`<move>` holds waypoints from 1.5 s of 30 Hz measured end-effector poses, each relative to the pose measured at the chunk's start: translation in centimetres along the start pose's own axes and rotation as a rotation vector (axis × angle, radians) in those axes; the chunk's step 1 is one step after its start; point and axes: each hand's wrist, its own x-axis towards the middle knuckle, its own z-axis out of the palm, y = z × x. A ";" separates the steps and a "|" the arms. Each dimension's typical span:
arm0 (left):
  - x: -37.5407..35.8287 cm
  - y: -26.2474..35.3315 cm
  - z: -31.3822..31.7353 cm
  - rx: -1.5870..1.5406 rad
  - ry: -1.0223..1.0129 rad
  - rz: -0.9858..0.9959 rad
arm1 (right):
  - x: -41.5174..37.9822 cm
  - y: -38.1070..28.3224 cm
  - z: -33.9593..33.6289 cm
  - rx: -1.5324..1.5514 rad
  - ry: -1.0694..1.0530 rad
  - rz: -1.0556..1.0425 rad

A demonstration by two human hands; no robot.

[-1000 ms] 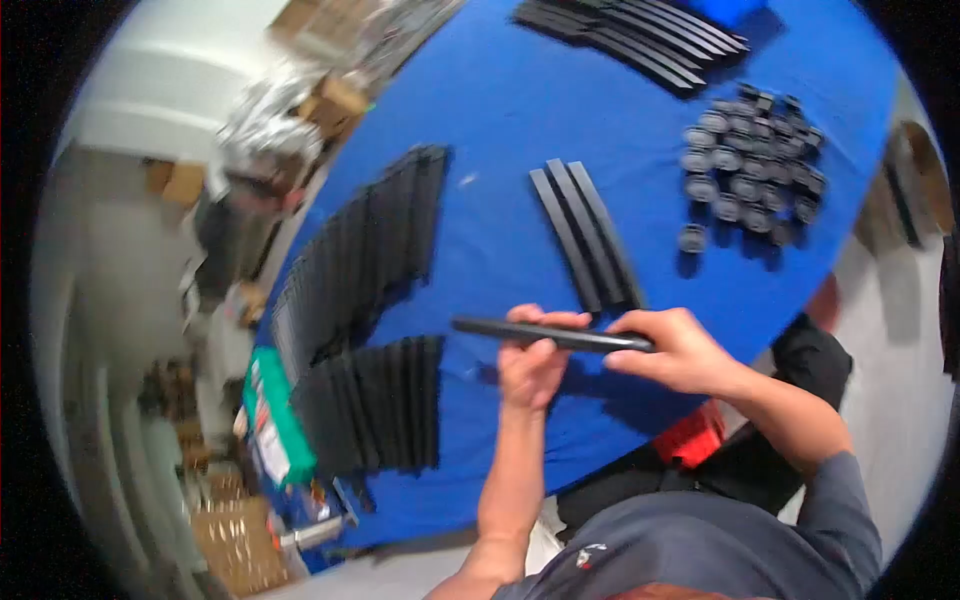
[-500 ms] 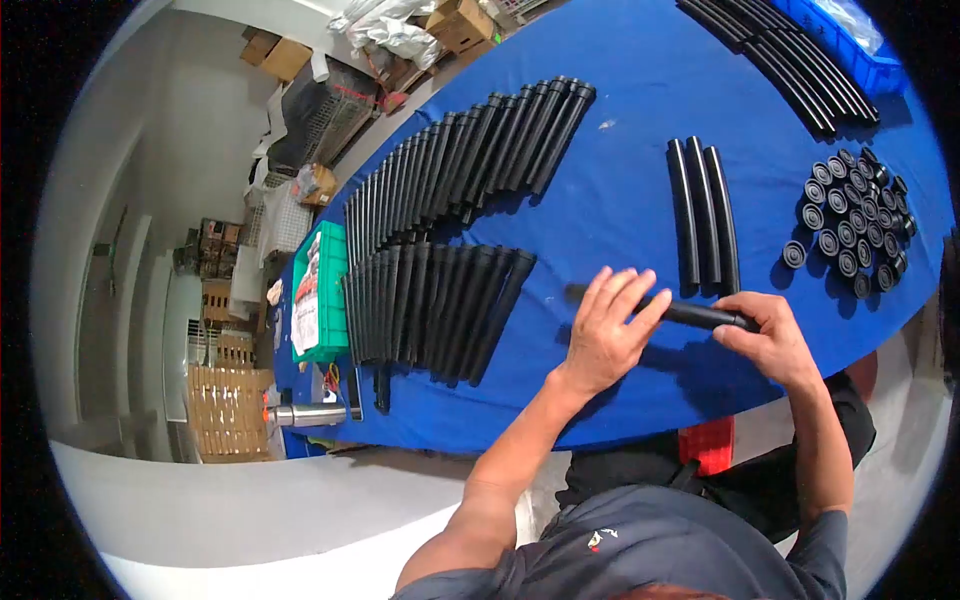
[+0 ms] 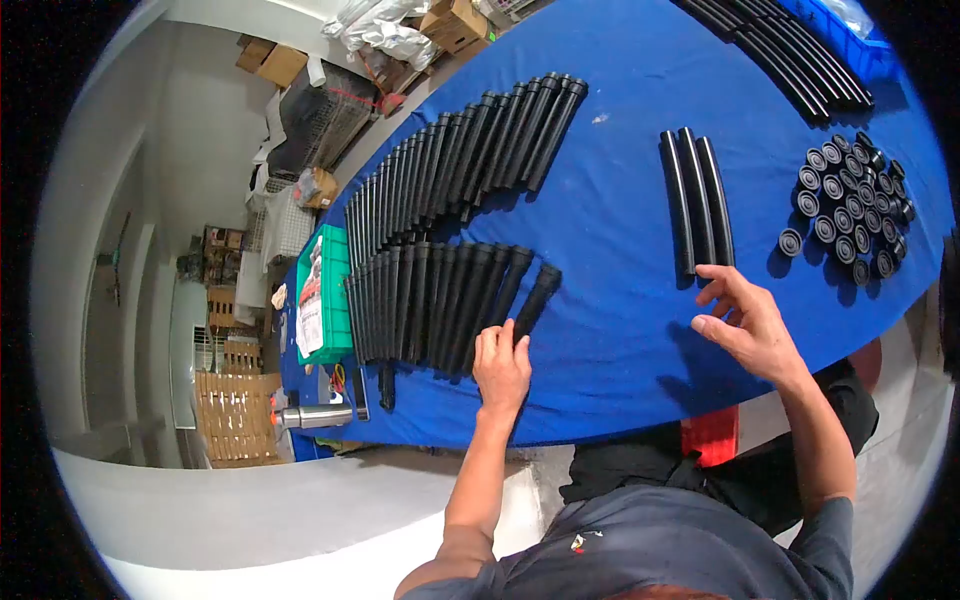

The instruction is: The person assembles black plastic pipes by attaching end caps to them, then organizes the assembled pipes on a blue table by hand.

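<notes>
1. Blue cloth-covered tabletop [image 3: 610, 230] beneath, held a black plastic tube with a wider capped end [image 3: 538, 298] in the bare left hand [image 3: 500, 375], fingers bent over its lower part, grip narrow around it.
2. Had that tube at the right-hand end of a near row of black capped tubes [image 3: 408, 300], just beside its neighbour, slanting, wider end pointing away from the body.
3. Opened the bare right hand [image 3: 752, 335] wide, thumb well apart from the fingers, near the lower ends of three slim, glossy black tubes [image 3: 697, 195]; could not tell whether the fingertips touched them.
4. Saw a longer far row of black capped tubes [image 3: 500, 140] fanned out beyond the near one.
5. Saw round black caps with ringed faces [image 3: 843, 218] clustered right of the three tubes, one slightly apart.
6. Saw more slim black tubes [image 3: 812, 62] at the far side, next to a blue plastic crate [image 3: 870, 52].
7. Noticed a green plastic crate [image 3: 339, 310] at the left edge, near a shiny metal cylinder [image 3: 318, 415].
</notes>
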 end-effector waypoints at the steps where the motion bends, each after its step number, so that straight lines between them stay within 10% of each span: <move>1: 0.2 -0.6 0.4 0.031 0.006 -0.004 | 0.0 0.0 0.2 -0.005 -0.008 -0.006; 24: 3.0 1.6 0.9 0.020 0.118 0.093 | -0.7 1.5 -1.0 -0.297 -0.025 -0.205; 32: 9.2 14.8 4.0 -0.495 -0.060 0.384 | 0.6 2.9 -3.5 -0.937 0.647 -0.327; 36: 11.4 19.0 6.0 -0.513 -0.143 0.515 | 0.6 3.9 -4.8 -1.089 0.645 -0.165; 45: 14.0 16.9 7.4 -0.357 -0.111 0.135 | 1.1 5.1 -5.4 -1.010 0.482 -0.066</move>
